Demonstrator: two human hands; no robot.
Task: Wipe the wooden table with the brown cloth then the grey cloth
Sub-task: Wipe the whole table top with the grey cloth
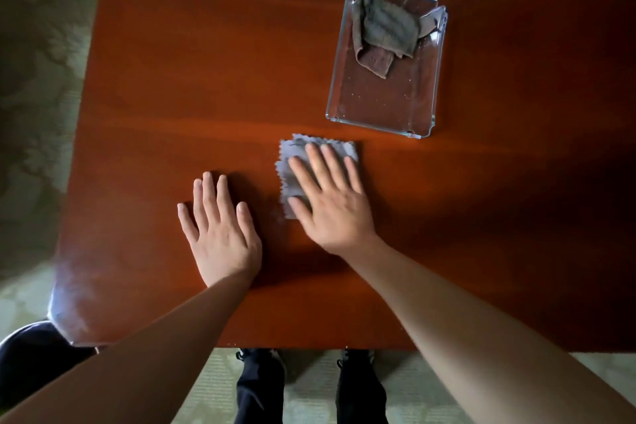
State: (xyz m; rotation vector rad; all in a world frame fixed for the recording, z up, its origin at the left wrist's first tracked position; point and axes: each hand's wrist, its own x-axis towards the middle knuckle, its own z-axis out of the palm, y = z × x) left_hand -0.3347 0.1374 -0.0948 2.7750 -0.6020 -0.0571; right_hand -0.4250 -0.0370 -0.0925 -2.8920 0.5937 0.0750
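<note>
Hand [332,208] lies flat on grey cloth [296,162], unlabelled.

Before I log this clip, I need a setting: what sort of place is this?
Probably a home room: a polished wooden table stands on pale patterned carpet, with a clear tray holding a brown cloth.

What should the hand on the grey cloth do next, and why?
Probably slide the grey cloth sideways across the wooden table. The right hand lies flat on it, the brown cloth sits crumpled in the clear tray, and the left hand rests flat on bare wood beside it.
</note>
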